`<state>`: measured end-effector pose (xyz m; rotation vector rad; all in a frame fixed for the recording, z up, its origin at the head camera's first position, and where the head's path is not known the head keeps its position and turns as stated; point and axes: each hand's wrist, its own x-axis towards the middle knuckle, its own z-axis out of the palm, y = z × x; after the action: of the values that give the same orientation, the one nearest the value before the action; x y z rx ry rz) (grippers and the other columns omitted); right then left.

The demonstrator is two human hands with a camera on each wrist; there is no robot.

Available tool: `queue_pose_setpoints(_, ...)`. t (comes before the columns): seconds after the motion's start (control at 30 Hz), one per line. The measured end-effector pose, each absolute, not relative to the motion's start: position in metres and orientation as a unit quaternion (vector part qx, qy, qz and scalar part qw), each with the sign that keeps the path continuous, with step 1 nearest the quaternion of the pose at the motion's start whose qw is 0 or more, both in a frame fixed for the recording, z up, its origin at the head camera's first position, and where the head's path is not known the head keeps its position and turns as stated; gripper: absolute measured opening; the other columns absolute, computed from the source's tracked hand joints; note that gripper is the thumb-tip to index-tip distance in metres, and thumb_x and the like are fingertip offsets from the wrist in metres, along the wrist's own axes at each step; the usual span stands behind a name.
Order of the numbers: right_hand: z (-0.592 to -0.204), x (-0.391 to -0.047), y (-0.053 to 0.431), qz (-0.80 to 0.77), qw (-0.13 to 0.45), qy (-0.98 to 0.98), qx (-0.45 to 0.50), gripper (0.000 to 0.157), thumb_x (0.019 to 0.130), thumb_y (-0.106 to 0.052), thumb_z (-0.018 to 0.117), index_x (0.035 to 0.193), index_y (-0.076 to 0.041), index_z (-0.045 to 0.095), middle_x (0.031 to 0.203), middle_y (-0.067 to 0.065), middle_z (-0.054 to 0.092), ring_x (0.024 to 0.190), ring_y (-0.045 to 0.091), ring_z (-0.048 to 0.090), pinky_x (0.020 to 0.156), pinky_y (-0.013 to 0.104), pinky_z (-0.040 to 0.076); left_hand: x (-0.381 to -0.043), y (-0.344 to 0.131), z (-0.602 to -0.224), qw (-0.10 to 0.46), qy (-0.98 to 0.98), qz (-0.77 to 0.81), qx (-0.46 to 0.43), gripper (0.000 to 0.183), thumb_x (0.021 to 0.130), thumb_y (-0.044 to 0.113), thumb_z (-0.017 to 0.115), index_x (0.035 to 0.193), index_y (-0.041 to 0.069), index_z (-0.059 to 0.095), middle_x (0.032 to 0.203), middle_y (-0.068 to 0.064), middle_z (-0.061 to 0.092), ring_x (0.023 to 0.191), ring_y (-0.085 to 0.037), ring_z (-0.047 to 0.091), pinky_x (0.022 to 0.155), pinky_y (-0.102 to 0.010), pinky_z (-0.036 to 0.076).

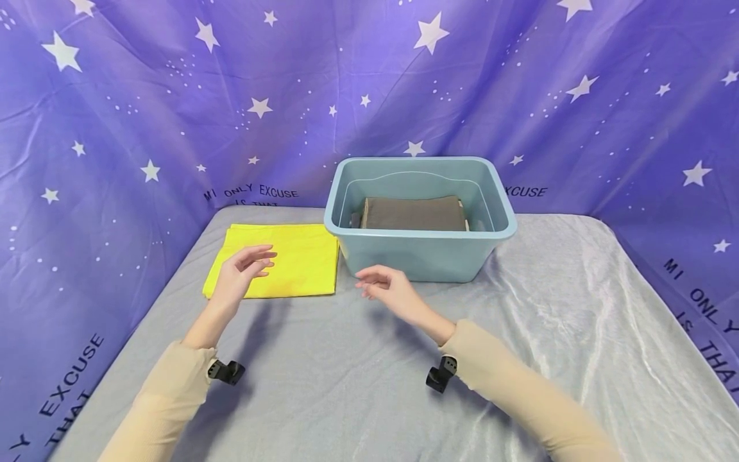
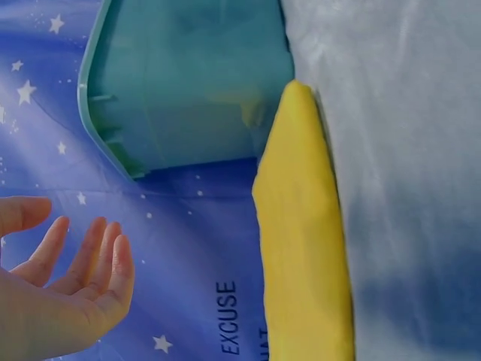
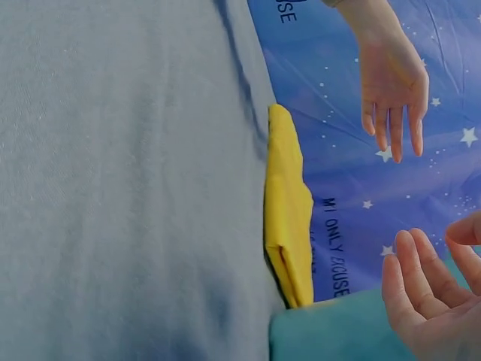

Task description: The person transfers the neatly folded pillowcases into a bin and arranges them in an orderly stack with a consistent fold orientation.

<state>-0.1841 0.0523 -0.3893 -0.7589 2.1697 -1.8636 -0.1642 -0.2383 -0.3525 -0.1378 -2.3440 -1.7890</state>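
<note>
A folded yellow cloth (image 1: pixel 294 260) lies flat on the bed-like surface, left of a blue-green plastic bin (image 1: pixel 416 256). Over the cloth's left part hovers my left hand (image 1: pixel 239 273), fingers loosely bent and holding nothing; the left wrist view shows that hand (image 2: pixel 75 293) apart from the cloth (image 2: pixel 301 226). My right hand (image 1: pixel 389 292) is raised in front of the bin, its fingers relaxed with nothing in them. Inside the bin sits a folded dark grey-brown cloth (image 1: pixel 414 213), with paler edges beside it that are too small to make out.
A light grey velvety cover (image 1: pixel 554 333) spreads over the surface. Behind and to both sides hangs a purple curtain (image 1: pixel 346 77) with white stars and printed words. Small black cameras (image 1: pixel 228 371) are strapped at both wrists.
</note>
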Motion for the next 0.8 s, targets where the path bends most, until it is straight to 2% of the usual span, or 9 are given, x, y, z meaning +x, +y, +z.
queue_pose_setpoints(0.13,-0.394,-0.185,0.047,-0.629,0.097,0.731,-0.245,0.026,0.087,0.002,0.052,0.111,0.009,0.057,0.101,0.030,0.061,0.083,0.036,0.062,0.072,0.032,0.053,-0.163,-0.243,-0.358,0.089,-0.793,-0.602,-0.032,0.035,0.092,0.010,0.053,0.120,-0.010,0.051,0.091,0.019,0.062,0.084,0.000,0.062,0.072,-0.016,0.050)
queue_pose_setpoints(0.33,-0.402,-0.188,0.038,-0.628,0.108,0.734,-0.235,0.027,0.087,0.003,0.050,0.113,0.010,0.056,0.101,0.030,0.062,0.082,0.032,0.063,0.075,0.044,0.052,-0.160,-0.253,-0.366,0.091,-0.793,-0.602,-0.017,0.022,0.091,0.011,0.054,0.112,0.006,0.059,0.091,0.017,0.063,0.084,0.000,0.061,0.071,-0.016,0.051)
queue_pose_setpoints(0.43,-0.407,-0.191,0.034,-0.629,0.117,0.734,-0.226,0.028,0.087,0.003,0.050,0.114,0.011,0.055,0.102,0.029,0.062,0.082,0.030,0.064,0.076,0.047,0.051,-0.160,-0.259,-0.370,0.087,-0.796,-0.599,-0.008,0.023,0.092,0.013,0.054,0.113,0.006,0.058,0.091,0.018,0.063,0.084,0.001,0.060,0.073,-0.018,0.051)
queue_pose_setpoints(0.6,-0.414,-0.194,0.027,-0.630,0.127,0.739,-0.204,0.030,0.087,0.002,0.050,0.116,0.009,0.054,0.103,0.026,0.063,0.085,0.031,0.064,0.074,0.041,0.052,-0.160,-0.266,-0.376,0.079,-0.797,-0.599,0.008,0.027,0.092,0.015,0.054,0.116,0.003,0.056,0.090,0.020,0.063,0.084,0.001,0.060,0.074,-0.019,0.051)
queue_pose_setpoints(0.8,-0.418,-0.195,0.020,-0.624,0.145,0.745,-0.185,0.031,0.088,0.000,0.048,0.118,0.007,0.054,0.105,0.025,0.062,0.089,0.035,0.062,0.076,0.042,0.052,-0.161,-0.273,-0.381,0.076,-0.790,-0.608,0.014,0.017,0.092,0.013,0.054,0.108,0.014,0.058,0.089,0.019,0.064,0.082,0.000,0.061,0.073,-0.019,0.051)
